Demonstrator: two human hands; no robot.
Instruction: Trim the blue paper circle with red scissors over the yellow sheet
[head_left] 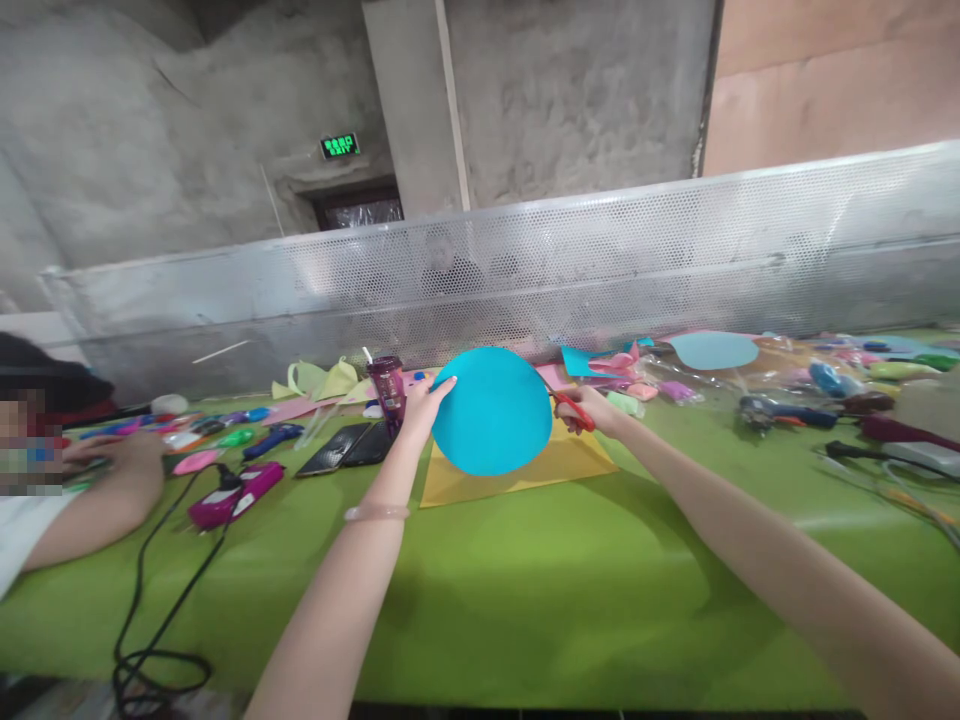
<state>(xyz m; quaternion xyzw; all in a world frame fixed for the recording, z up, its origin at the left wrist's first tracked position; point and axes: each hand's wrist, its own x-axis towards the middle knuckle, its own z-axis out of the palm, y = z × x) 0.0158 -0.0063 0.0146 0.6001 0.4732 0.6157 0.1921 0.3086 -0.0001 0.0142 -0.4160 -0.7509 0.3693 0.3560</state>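
My left hand (426, 402) pinches the left edge of a round sheet of blue paper (491, 412), thumb on its face. The sheet is held up above the table. At its right edge, my right hand (594, 412) grips a pair of scissors with red handles (576, 410). The blades point toward the paper's upper right rim; whether they touch it I cannot tell. Beneath the disc lies a sheet of yellow paper (525, 482), partly covered by it.
A dark cup with a straw (388, 388) and two phones (337, 452) are left of my hands. Beyond them lies a magenta power strip (238, 496) with a black cable; a co-worker's arm (112, 500) rests there. Craft pieces and a light blue disc (715, 350) line the back, before a perforated metal panel (600, 265).
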